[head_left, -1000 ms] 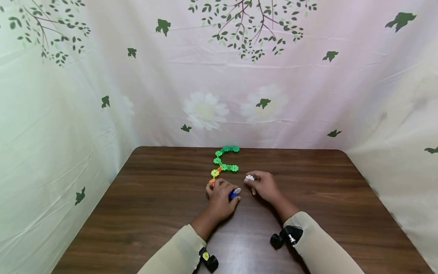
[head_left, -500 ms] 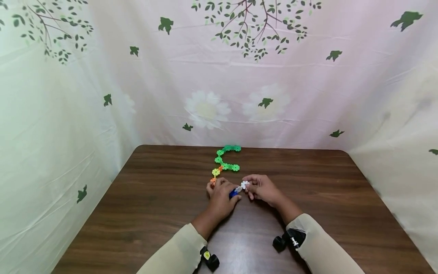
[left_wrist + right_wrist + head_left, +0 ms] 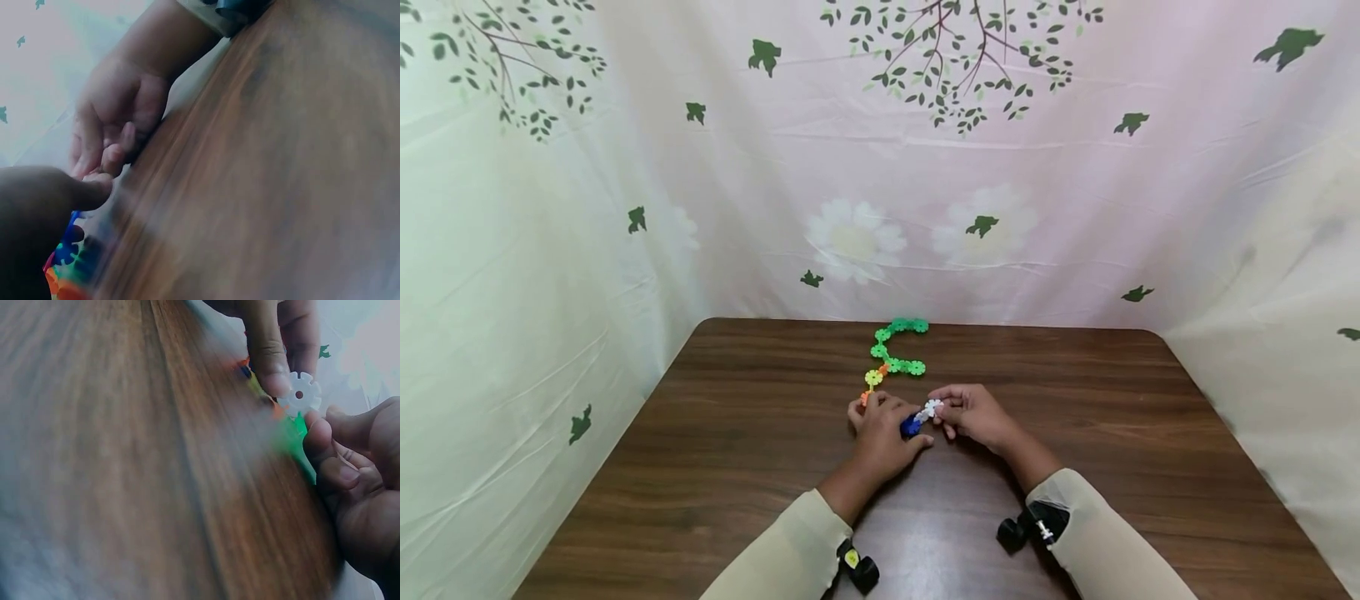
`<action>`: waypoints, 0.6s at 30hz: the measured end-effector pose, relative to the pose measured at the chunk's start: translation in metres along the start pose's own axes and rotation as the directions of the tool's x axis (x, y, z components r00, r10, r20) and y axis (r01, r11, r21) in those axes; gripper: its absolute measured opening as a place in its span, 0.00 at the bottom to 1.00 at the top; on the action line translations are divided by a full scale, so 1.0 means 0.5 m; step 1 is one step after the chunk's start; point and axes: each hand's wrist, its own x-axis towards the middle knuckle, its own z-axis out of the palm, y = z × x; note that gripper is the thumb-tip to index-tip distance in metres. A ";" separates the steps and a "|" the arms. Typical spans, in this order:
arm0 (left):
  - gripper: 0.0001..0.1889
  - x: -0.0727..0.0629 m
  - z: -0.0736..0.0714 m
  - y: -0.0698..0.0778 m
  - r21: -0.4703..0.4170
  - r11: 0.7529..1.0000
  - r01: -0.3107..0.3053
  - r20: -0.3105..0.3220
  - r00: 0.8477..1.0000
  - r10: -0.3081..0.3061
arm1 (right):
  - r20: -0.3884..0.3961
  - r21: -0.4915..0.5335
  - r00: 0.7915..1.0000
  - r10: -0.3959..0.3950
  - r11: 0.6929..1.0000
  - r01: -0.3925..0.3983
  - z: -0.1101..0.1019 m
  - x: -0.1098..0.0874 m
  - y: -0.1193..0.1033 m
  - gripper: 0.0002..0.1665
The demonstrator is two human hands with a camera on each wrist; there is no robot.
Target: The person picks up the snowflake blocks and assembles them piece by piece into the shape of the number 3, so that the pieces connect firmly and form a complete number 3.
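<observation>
A chain of notched, interlocking plastic discs runs across the table. Its far part is green [image 3: 878,351], followed by a yellow disc [image 3: 873,377] and an orange one beside my left hand [image 3: 880,435]. That hand lies over the near part and grips it, with a blue disc [image 3: 911,427] showing between thumb and forefinger. My right hand [image 3: 976,419] pinches a white disc [image 3: 933,407] by its edge, against a white piece at the blue end. In the right wrist view, a white disc [image 3: 300,395] with a centre hole sits between both hands' fingertips. My left fingers hide some of the chain.
The brown wood-grain table [image 3: 1075,400] extends around both hands. Behind it and at the sides hangs a pale curtain [image 3: 895,183] printed with leaves, birds and flowers. A black camera [image 3: 1011,535] is strapped at the right wrist, another [image 3: 863,573] at the left.
My right hand has moved left and slightly nearer, bringing its white disc against the white piece by my left hand. The left hand has barely shifted, and the green chain lies still.
</observation>
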 end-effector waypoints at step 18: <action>0.17 0.000 -0.008 -0.011 -0.011 0.998 -0.067 0.067 0.995 0.067 | 0.016 -0.075 0.999 -0.039 0.996 0.040 0.008 -0.003 -0.007 0.22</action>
